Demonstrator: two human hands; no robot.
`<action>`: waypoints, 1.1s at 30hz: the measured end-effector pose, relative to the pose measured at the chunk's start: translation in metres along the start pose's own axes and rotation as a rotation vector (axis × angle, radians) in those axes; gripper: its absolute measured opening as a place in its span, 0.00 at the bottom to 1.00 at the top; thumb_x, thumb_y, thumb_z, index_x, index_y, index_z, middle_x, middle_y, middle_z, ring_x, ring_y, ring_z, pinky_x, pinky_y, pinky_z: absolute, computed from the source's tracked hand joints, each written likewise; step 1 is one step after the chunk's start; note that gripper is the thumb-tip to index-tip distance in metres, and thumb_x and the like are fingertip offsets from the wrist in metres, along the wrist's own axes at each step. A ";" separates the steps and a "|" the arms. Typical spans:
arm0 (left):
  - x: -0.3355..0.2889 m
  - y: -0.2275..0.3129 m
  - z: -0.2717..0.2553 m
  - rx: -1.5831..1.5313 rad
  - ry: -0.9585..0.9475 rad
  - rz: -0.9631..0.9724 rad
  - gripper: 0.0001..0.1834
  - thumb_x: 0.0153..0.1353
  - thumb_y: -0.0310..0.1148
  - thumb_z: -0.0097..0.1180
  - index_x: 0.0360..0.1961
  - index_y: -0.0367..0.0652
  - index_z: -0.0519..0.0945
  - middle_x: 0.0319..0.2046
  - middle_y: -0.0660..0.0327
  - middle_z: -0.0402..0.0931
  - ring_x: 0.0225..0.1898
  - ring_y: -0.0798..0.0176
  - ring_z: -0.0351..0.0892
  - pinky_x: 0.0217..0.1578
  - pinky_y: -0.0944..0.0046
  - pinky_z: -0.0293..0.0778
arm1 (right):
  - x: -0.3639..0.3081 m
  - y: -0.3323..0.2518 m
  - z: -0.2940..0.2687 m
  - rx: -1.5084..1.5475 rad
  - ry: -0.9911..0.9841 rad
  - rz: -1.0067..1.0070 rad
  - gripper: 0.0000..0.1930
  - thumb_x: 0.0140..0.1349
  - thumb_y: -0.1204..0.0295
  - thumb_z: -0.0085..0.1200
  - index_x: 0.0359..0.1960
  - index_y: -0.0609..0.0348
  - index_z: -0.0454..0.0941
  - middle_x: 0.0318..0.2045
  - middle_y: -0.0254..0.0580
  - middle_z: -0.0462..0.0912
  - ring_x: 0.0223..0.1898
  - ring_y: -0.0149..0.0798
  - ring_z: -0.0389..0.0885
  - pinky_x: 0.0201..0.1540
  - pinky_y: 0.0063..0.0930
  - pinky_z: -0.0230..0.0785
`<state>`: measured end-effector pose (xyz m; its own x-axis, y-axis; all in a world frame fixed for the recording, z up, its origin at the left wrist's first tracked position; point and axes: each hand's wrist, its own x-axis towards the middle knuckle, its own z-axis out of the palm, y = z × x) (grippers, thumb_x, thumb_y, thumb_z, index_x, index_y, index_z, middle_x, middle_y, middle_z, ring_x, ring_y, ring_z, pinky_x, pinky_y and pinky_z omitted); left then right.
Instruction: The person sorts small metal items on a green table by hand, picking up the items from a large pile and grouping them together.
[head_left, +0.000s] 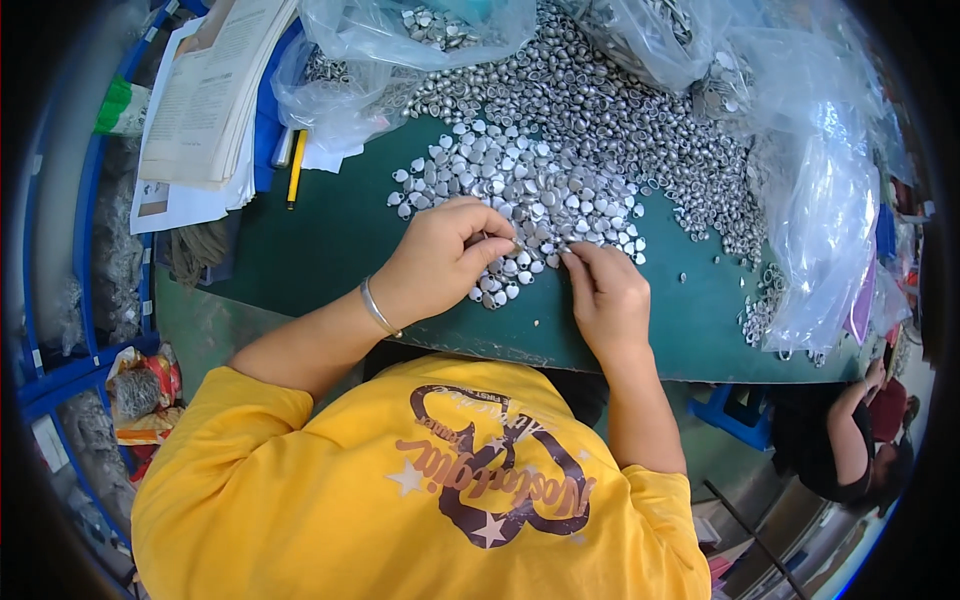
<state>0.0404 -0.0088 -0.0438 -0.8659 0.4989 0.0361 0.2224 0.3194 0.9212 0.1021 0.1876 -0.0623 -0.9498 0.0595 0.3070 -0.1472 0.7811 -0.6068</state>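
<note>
A loose heap of small flat silver metal pieces (545, 195), many of them heart-shaped, is spread on the green tabletop (330, 240). My left hand (447, 250), with a silver bangle (378, 307) at its wrist, reaches over the near left side of this heap. Its thumb and forefinger pinch a small metal piece, mostly covered by the fingertips. My right hand (612, 295) is at the heap's near right edge, thumb and forefinger pressed together. What those fingertips hold is too small to make out. Several flat pieces lie between the two hands.
Behind lies a bigger pile of small rounded metal parts (600, 115), running down the right side. Clear plastic bags (820, 200) stand at the back and right. Papers (205, 100) and a yellow pen-like tool (296, 170) are at left. Another person (840, 435) sits at far right.
</note>
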 end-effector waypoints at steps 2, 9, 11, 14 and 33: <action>0.001 0.011 -0.006 -0.272 -0.090 -0.320 0.04 0.59 0.24 0.53 0.35 0.35 0.77 0.30 0.61 0.77 0.23 0.75 0.70 0.24 0.76 0.68 | -0.002 0.007 -0.004 0.460 -0.048 0.277 0.04 0.54 0.77 0.57 0.31 0.63 0.77 0.20 0.39 0.76 0.22 0.36 0.76 0.22 0.26 0.66; -0.005 -0.002 -0.011 -1.034 -0.233 -0.551 0.06 0.59 0.24 0.49 0.37 0.35 0.74 0.31 0.55 0.76 0.21 0.73 0.68 0.20 0.77 0.65 | 0.000 0.012 -0.028 1.032 -0.164 0.543 0.07 0.55 0.77 0.56 0.35 0.66 0.77 0.20 0.33 0.74 0.18 0.24 0.67 0.18 0.14 0.56; -0.006 -0.004 -0.015 -1.113 -0.176 -0.559 0.07 0.59 0.26 0.47 0.37 0.36 0.74 0.31 0.54 0.76 0.21 0.72 0.69 0.20 0.76 0.65 | 0.001 0.006 -0.018 0.547 -0.111 0.330 0.09 0.51 0.75 0.61 0.35 0.61 0.79 0.20 0.33 0.76 0.20 0.29 0.74 0.23 0.19 0.66; -0.005 -0.006 -0.018 -1.153 -0.076 -0.510 0.08 0.57 0.27 0.45 0.35 0.36 0.74 0.30 0.55 0.75 0.22 0.71 0.70 0.20 0.76 0.66 | 0.006 0.001 -0.004 -0.026 -0.036 -0.042 0.08 0.49 0.73 0.62 0.31 0.56 0.80 0.23 0.41 0.77 0.22 0.45 0.76 0.25 0.33 0.70; 0.027 0.006 0.018 0.011 -0.016 0.162 0.05 0.52 0.24 0.58 0.30 0.40 0.76 0.26 0.62 0.71 0.24 0.64 0.70 0.21 0.70 0.67 | -0.014 0.007 -0.022 0.011 -0.014 0.046 0.08 0.48 0.74 0.62 0.30 0.59 0.78 0.22 0.41 0.74 0.23 0.44 0.76 0.25 0.34 0.69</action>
<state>0.0262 0.0210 -0.0445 -0.8113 0.5571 0.1773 0.3633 0.2428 0.8995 0.1204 0.2065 -0.0549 -0.9596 0.0866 0.2679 -0.1059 0.7708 -0.6282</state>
